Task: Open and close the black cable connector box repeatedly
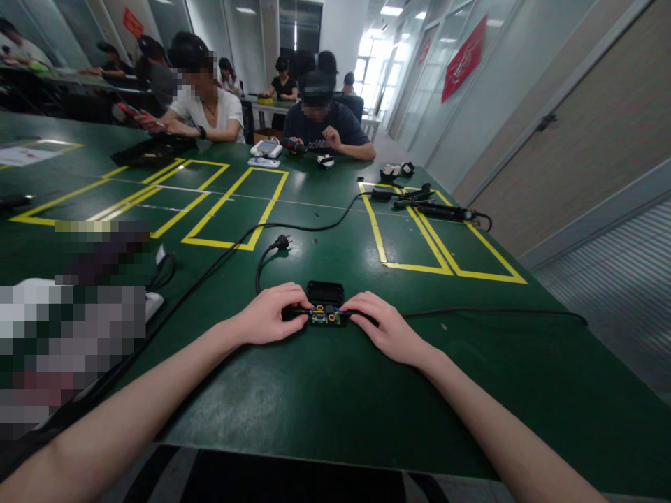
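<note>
An opened black power adapter lies on the green table in front of me, its green circuit board (pixel 326 316) with copper-coloured coils facing up. Directly behind it rests the black lid (pixel 325 292). My left hand (pixel 273 314) is closed at the left end, thumb and fingertips pinching the power cord where it meets the case. That cord curves back to a black plug (pixel 282 242). At the right end, my right hand (pixel 386 327) pinches the output cable (pixel 472 311), which runs off to the right. The fingertips partly hide both cable ends.
A long black cord (pixel 309 228) crosses the table diagonally. Yellow tape rectangles (pixel 254 242) mark the surface. Black tools and cables (pixel 443 211) lie at the back right. Pixelated items (pixel 78 349) sit at left. Two people work across the table, near a black tray (pixel 147 155).
</note>
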Demonstrator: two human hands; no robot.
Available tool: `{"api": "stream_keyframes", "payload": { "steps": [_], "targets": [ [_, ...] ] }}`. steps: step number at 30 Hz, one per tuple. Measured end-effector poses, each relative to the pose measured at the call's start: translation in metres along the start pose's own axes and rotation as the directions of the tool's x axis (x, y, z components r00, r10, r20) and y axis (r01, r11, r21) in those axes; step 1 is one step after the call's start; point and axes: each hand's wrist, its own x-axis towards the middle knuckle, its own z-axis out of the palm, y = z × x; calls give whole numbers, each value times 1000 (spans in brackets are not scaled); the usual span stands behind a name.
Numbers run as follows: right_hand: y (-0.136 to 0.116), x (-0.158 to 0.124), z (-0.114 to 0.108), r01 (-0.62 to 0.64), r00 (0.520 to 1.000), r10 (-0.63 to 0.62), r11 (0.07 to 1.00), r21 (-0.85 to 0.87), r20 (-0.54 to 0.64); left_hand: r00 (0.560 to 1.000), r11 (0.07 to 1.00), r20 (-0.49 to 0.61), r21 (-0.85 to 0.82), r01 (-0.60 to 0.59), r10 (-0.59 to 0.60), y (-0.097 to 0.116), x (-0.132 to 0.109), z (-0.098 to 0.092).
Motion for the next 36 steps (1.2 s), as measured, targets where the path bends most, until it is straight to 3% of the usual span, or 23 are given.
{"api": "stream_keyframes", "payload": {
  "steps": [12, 20, 28, 33, 36],
  "targets": [
    [0, -1, 1, 15, 1000, -15, 1000, 2, 6, 995, 985, 97, 172, -26, 9, -1, 4, 0],
    [3, -1, 0, 35, 999, -35, 999, -33, -11, 999, 999, -36, 41, 13, -12, -1, 1, 1],
    [-2, 0, -8, 51, 998, -49, 997, -61, 32, 998, 994, -25, 94, -47, 50, 4, 2, -4],
    [4, -2, -10, -27, 998, 24, 998, -53, -59, 984, 990, -150, 122, -74, 92, 2, 1, -6],
    [8, -2, -6, -47, 996, 40, 995, -84, -85, 990, 979, -129, 200, -34, 60, -1, 1, -3]
  ]
}}
